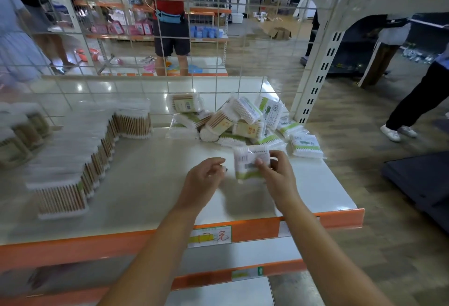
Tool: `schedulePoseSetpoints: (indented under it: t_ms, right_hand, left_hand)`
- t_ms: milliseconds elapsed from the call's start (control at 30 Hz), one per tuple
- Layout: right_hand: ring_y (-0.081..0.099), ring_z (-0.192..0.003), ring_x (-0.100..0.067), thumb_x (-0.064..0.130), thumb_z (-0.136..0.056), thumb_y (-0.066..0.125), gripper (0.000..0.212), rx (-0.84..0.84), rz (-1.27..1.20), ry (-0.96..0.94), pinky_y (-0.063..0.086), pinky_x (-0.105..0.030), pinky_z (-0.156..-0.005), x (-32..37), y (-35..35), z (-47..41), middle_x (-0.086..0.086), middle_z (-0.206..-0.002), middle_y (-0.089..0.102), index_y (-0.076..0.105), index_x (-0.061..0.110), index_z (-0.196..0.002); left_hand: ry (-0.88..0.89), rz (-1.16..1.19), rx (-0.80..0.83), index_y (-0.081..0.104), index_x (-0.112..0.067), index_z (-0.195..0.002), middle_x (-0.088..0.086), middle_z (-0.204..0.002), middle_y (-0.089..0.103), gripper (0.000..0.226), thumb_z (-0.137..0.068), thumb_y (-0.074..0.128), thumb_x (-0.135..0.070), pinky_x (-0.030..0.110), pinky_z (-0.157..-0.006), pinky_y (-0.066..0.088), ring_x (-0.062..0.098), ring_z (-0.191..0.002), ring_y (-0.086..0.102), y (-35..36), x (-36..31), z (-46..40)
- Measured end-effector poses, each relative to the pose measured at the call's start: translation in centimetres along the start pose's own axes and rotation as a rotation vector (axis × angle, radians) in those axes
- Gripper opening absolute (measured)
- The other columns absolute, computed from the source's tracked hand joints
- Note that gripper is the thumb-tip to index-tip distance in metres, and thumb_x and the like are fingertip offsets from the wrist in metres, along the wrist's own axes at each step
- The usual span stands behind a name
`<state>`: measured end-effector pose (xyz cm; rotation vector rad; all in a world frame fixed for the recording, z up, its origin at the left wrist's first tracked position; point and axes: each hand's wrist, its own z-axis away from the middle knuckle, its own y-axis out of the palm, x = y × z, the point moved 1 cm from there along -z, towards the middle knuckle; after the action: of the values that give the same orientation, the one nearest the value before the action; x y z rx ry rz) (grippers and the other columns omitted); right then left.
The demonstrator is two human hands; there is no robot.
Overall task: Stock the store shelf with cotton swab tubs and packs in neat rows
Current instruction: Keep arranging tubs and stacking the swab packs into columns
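Note:
My right hand (277, 174) grips a clear cotton swab pack (247, 162) with a green and white label, held just above the white shelf (145, 184). My left hand (204, 179) hovers beside the pack with fingers loosely curled, holding nothing. Behind them lies a loose pile of swab packs and tubs (233, 121). A diagonal row of swab tubs (80, 155) with wooden sticks stands on the shelf's left side, blurred. More tubs (19, 133) sit at the far left.
A white wire grid (167, 38) closes the shelf's back. The shelf's orange front edge (121, 240) carries a price label (211, 235). A person in a red top (170, 14) stands behind the grid. Another person's leg (418, 101) is on the right, beside a dark cart (422, 179).

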<state>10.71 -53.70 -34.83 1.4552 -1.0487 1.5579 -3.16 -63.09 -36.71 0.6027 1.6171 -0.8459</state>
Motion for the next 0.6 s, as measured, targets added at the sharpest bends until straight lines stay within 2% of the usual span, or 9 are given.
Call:
schedulePoseSetpoints:
  t_ms: [33,100,167,233,333,467,600]
  right_hand:
    - [0.062,-0.086,-0.029,0.009,-0.090,0.057,0.013,0.027,-0.115,0.025,0.048,-0.039,-0.073,-0.4,0.7,0.3,-0.009,-0.090,0.065,0.052,0.020,-0.094]
    - [0.062,-0.089,-0.027,0.005,-0.092,0.052,0.018,0.073,-0.224,0.046,0.048,-0.040,-0.074,-1.0,1.7,0.8,-0.006,-0.094,0.067,0.053,0.022,-0.100]
    - [0.062,-0.091,-0.025,0.003,-0.093,0.048,0.023,0.120,-0.296,0.048,0.047,-0.040,-0.074,-1.1,1.9,1.0,-0.005,-0.098,0.067,0.053,0.021,-0.107]
    - [0.062,-0.090,-0.025,0.001,-0.093,0.048,0.027,0.112,-0.408,0.091,0.050,-0.033,-0.067,-1.2,1.6,0.8,-0.007,-0.099,0.067,0.051,0.016,-0.115]
    - [0.062,-0.091,-0.026,0.000,-0.092,0.050,0.034,0.088,-0.526,0.145,0.054,-0.027,-0.060,-1.4,1.0,0.7,-0.013,-0.104,0.064,0.047,0.009,-0.124]
    - [0.064,-0.086,-0.019,-0.001,-0.090,0.051,0.036,0.111,-0.496,0.100,0.052,-0.024,-0.059,-1.4,1.1,1.0,-0.010,-0.102,0.065,0.046,0.010,-0.124]
    - [0.064,-0.086,-0.020,0.002,-0.089,0.054,0.036,0.146,-0.438,0.046,0.048,-0.028,-0.063,-1.4,1.1,1.2,-0.009,-0.104,0.064,0.047,0.013,-0.122]
  left_hand:
    - [-0.033,0.112,0.007,0.066,-0.026,-0.095,0.000,-0.087,0.070,0.019,-0.077,0.062,-0.022,0.020,-0.077,0.049,0.011,-0.083,0.065,-0.3,-0.2,0.0]
    - [-0.074,0.298,0.036,0.065,-0.015,-0.104,0.002,-0.084,0.070,0.022,-0.083,0.063,-0.009,0.018,-0.070,0.050,0.008,-0.077,0.066,-0.7,-0.6,0.0]
    - [-0.093,0.388,0.094,0.064,-0.013,-0.101,-0.003,-0.079,0.072,0.023,-0.085,0.058,0.002,0.017,-0.063,0.050,0.006,-0.072,0.067,-0.8,-1.0,0.3]
    - [-0.096,0.392,0.152,0.065,-0.016,-0.096,-0.006,-0.078,0.073,0.025,-0.084,0.058,0.005,0.016,-0.064,0.050,0.006,-0.075,0.067,-0.7,-1.1,0.5]
    - [-0.083,0.374,0.189,0.066,-0.013,-0.100,-0.005,-0.081,0.073,0.024,-0.083,0.060,0.004,0.014,-0.069,0.048,0.005,-0.079,0.067,-0.7,-1.1,0.5]
    - [-0.080,0.383,0.226,0.066,-0.015,-0.099,-0.004,-0.084,0.074,0.027,-0.083,0.059,0.005,0.016,-0.074,0.049,0.007,-0.083,0.067,-0.9,-1.1,0.7]
    - [-0.088,0.364,0.242,0.066,-0.014,-0.103,0.000,-0.092,0.074,0.029,-0.082,0.060,0.005,0.017,-0.075,0.050,0.010,-0.088,0.067,-1.0,-0.9,0.6]
